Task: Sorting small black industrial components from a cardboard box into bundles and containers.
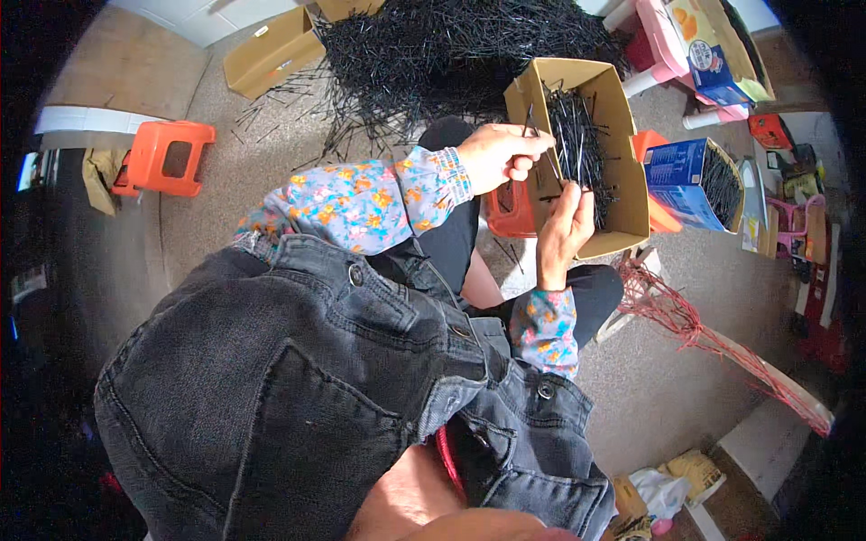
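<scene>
My left hand (496, 155) pinches a thin black rod-like piece (530, 117) between thumb and fingers, at the left rim of a cardboard box (626, 153). Below and to its right, my right hand (566, 230) is closed at the fingertips on a thin dark piece over the box's near part. The two hands are a little apart, and a thin dark piece appears to run between them. Many loose black pieces (582, 135) of the same kind fill the box. Their exact kind is too fine to make out.
A large heap of black pieces (451, 54) covers the floor ahead. An open carton (271, 54) lies at the far left. Orange stools (176, 158) stand at left and under the box. A blue carton (681, 180) of black pieces and bundled red strands (667, 302) are at right.
</scene>
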Available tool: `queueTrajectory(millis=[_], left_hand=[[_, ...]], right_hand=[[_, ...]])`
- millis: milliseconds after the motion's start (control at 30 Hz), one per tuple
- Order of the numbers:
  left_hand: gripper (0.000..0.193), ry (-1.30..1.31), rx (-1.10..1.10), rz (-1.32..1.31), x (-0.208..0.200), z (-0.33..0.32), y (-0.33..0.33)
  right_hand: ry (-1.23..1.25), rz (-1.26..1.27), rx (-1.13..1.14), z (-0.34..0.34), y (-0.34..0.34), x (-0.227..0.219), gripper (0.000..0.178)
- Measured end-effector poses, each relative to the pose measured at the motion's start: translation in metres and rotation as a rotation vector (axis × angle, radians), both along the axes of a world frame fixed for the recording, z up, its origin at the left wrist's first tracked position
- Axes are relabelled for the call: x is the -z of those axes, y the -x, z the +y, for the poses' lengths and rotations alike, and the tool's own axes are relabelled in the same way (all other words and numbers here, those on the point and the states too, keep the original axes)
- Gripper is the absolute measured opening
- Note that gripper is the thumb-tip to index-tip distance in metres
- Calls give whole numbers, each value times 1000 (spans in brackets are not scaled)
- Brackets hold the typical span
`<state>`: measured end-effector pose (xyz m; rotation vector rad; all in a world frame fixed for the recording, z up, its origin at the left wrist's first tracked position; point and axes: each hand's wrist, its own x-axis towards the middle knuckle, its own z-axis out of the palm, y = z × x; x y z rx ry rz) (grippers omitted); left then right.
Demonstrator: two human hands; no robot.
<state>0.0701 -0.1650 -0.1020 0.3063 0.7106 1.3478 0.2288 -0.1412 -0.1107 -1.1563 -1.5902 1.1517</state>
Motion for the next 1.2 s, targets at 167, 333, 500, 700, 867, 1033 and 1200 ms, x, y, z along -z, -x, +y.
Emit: queueTrajectory(millis=[167,333,500,700,867,1033,1200], left_hand=[[23,27,-152,106,-7,5,11],[24,-12,-244,4,-3,9,18],[19,-10,-142,-54,-16,10,26],[16,22,-94,20,-25,7,22],[15,50,-1,108,-19,5,14],[20,114,-138,179,-19,6,17],[23,83,-225,-1,-10,9,15]], right_hand=[[39,59,19,-3,3,4,21],[-130,-69,-28,-2,6,7,21],[-257,-126,-48,-4,7,5,22],[-405,-205,-61,-4,6,5,21],[-340,-208,-45,-5,10,3,21],[-323,-154,-26,-4,10,1,24],[293,256,-86,-7,9,-10,24]])
